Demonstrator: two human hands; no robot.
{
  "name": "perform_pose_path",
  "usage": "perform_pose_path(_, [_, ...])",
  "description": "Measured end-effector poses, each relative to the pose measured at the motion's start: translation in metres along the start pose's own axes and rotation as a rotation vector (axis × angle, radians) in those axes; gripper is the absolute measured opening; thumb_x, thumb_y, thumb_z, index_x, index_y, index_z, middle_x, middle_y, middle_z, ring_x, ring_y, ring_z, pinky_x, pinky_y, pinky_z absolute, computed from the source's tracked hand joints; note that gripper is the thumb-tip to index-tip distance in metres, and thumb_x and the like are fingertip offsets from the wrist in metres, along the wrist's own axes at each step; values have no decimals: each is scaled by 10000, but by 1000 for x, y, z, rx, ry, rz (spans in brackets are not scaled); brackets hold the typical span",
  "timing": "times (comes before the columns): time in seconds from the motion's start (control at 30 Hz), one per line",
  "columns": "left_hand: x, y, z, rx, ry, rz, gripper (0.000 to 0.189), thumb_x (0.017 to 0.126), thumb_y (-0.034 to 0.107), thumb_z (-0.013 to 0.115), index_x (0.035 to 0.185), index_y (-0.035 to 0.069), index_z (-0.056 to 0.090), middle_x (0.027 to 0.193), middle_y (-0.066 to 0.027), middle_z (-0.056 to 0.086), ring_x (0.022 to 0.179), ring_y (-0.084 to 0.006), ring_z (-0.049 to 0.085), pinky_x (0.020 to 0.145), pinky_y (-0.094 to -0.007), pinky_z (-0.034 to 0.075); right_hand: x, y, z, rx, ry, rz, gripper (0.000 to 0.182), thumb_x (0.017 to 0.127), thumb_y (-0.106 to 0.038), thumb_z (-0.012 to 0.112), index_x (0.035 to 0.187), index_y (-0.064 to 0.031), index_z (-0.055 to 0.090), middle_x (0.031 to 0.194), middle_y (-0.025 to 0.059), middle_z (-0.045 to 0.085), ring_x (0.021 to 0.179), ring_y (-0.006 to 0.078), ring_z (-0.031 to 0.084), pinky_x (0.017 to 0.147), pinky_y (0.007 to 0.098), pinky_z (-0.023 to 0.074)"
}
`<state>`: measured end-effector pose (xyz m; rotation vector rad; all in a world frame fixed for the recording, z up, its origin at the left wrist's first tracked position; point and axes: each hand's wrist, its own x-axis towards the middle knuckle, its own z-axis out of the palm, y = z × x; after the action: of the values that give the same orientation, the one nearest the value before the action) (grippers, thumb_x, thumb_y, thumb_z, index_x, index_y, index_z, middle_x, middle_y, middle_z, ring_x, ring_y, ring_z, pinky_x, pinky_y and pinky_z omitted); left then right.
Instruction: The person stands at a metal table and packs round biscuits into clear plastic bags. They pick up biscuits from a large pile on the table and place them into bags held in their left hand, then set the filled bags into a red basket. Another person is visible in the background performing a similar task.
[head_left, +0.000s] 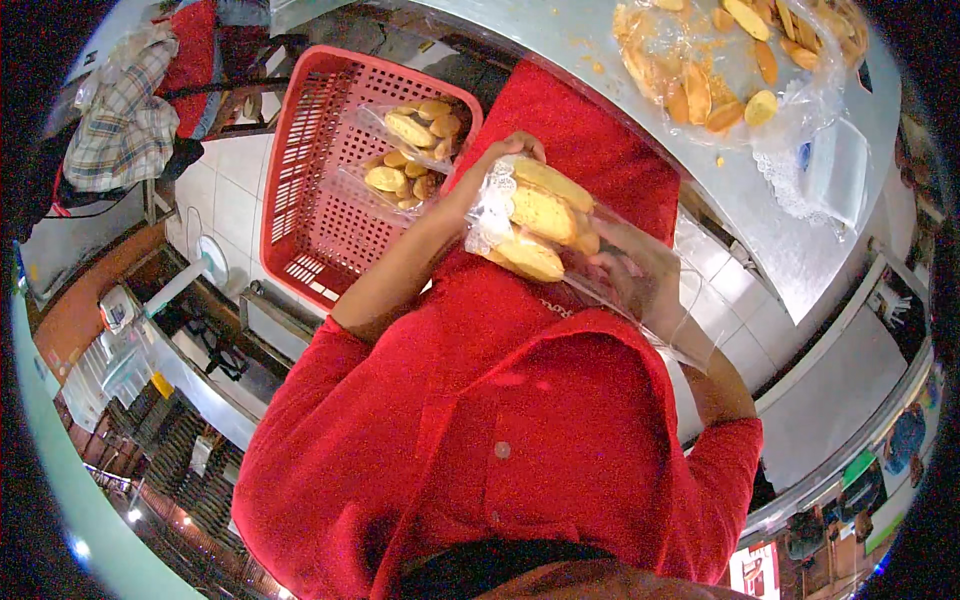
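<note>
I hold a clear plastic bag of long yellow-brown bread slices or rusks (544, 210) in front of my red top, tilted down to the right. My left hand (521, 146) grips the filled end at its upper edge, by a white lacy print. My right hand (619, 270) shows blurred through the bag's unfilled plastic, its fingers curled against it near the slices. To the left, a red plastic basket (300, 161) holds two similar filled bags (420, 131). At the upper right, a large clear bag with more slices (697, 94) lies open on the metal table.
The metal table (750, 195) curves across the upper right, with crumbs and a stack of clear printed bags (836, 172) on it. A checked cloth (124, 112) hangs at the left. Below it stand a stool-like white-topped item (212, 259) and a counter with plastic containers (124, 367).
</note>
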<state>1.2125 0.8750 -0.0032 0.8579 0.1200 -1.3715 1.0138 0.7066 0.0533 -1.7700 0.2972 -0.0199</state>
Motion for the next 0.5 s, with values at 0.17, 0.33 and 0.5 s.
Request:
perform_pose_path(0.17, [2,-8,7,-89,-19,35,302,928,382,484,978,89,533,836,-33,553,757,-151,584,677,-292,494,14,8,8,-336,59,-291,437,813,-109,734,1226,-69,596,1133,134,667,1044,282,644,922,387,515])
perform_pose_path(0.33, [-5,-2,8,-41,-15,16,297,945,372,475,979,83,534,836,-31,554,750,-147,586,663,-291,498,0,-7,21,501,97,162,369,893,-201,656,1196,-2,588,1187,140,627,1050,254,622,929,373,502])
perform_pose_path(0.5, [3,-2,-2,-41,-46,8,306,966,376,464,981,80,538,843,-36,560,759,-146,591,669,-288,501,5,-9,27,670,53,231,339,940,-184,567,1195,39,567,1206,135,595,1035,217,602,927,334,499])
